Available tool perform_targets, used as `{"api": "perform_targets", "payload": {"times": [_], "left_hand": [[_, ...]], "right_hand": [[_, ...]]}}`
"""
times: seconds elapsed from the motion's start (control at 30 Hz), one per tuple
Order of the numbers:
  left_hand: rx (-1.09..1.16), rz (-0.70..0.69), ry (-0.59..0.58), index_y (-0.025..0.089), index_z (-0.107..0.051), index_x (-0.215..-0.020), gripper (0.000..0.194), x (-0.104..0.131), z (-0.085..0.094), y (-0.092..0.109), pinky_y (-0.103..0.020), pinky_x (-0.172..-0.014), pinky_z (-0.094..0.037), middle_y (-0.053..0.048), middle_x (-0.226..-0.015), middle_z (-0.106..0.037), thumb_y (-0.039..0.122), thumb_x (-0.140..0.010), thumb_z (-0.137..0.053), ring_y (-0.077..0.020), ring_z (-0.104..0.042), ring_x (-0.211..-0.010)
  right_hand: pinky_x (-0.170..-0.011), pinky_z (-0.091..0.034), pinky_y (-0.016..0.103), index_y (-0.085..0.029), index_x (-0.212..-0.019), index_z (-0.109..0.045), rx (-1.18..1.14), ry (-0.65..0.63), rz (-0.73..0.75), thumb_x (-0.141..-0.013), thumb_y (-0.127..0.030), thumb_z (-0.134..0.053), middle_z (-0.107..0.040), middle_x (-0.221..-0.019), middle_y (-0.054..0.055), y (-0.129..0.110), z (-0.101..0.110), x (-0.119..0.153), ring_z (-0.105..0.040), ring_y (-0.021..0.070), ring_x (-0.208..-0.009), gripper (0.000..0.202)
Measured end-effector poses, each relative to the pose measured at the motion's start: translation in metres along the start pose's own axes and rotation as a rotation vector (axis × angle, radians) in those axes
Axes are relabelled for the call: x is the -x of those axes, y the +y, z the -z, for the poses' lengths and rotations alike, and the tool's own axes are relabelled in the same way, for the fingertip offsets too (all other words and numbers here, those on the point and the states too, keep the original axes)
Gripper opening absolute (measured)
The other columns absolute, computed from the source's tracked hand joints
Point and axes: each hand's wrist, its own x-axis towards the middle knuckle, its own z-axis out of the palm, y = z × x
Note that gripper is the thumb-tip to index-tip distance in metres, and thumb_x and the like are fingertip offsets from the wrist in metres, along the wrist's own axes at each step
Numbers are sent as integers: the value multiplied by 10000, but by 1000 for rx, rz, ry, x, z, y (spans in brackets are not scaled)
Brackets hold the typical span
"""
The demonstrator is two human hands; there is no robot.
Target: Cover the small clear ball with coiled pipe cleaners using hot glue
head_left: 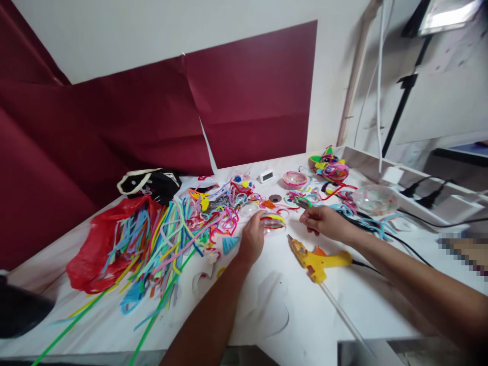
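Note:
My left hand is closed on the side of a small clear plastic bowl-like shell ringed with yellow, red and blue fuzzy strips. To its right, my right hand has its fingers pressed together; what they hold, if anything, is too small to make out. A dark tool with a green part shows just beyond those fingertips, and I cannot tell whether they touch it. Below the right hand lies a yellow hot glue gun, its nozzle towards the shell and a clear glue stick out of its back.
Loose pipe cleaners spill from a red plastic bag on the left. Behind are a black pouch, a small white digital display, a pink-lined bowl and a decorated figure. A clear bowl and black cables stand right.

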Motion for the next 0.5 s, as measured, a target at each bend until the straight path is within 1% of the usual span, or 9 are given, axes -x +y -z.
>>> {"api": "perform_targets", "payload": {"times": [0.1,0.17,0.2,0.27,0.3,0.4,0.43,0.5], "left_hand": [[-133,-130,-71,139,-603,-1213,415,2,-2,-1,-348,-1001,-529,-126,-1178,-700,37,-872,-389,-207,-651,-1139],[-216,-186,-88,132,-597,-1233,441,3,-4,-3,-350,-995,-542,-141,-1212,-686,13,-877,-366,-211,-642,-1164],[-254,-209,-91,129,-593,-1243,448,3,-4,-5,-354,-991,-547,-150,-1230,-676,8,-882,-357,-216,-637,-1175],[-318,-246,-95,126,-587,-1257,450,3,-4,-7,-363,-985,-554,-165,-1258,-660,6,-896,-346,-229,-632,-1188],[-342,-259,-98,126,-587,-1258,446,3,-4,-8,-364,-984,-556,-171,-1265,-654,7,-901,-346,-235,-632,-1189],[-422,-327,-72,118,-574,-1269,423,3,-1,-5,-346,-973,-562,-182,-1269,-649,23,-921,-354,-243,-639,-1181],[-454,-367,-48,113,-560,-1281,417,2,0,-3,-336,-971,-562,-185,-1272,-647,30,-929,-355,-240,-638,-1183],[-469,-455,42,107,-521,-1315,412,1,4,3,-330,-984,-553,-189,-1254,-654,45,-943,-356,-229,-632,-1191]], "right_hand": [[-560,-479,240,-161,-810,-630,184,-33,19,-884,-204,-580,-645,-664,-14,3,10,-18,-597,118,-567,99],[-668,-536,286,-150,-919,-650,306,-57,21,-919,-253,-598,-680,-843,17,4,11,-30,-642,143,-720,116],[-731,-553,325,-151,-998,-650,363,-64,19,-932,-293,-601,-680,-961,38,5,10,-37,-651,159,-811,164],[-825,-555,393,-172,-1143,-621,460,-68,11,-947,-343,-589,-637,-1161,71,7,6,-51,-641,196,-963,262],[-851,-549,411,-184,-1183,-607,497,-68,9,-950,-348,-582,-617,-1213,79,7,4,-57,-632,207,-1005,285],[-870,-544,424,-189,-1212,-594,567,-71,28,-951,-342,-580,-604,-1243,88,7,-5,-76,-626,216,-1031,302],[-869,-544,425,-187,-1213,-593,579,-75,44,-950,-342,-582,-605,-1240,88,6,-9,-81,-627,216,-1030,305],[-864,-546,422,-185,-1211,-593,591,-89,85,-949,-342,-583,-608,-1234,87,2,-15,-90,-628,215,-1025,305]]}}
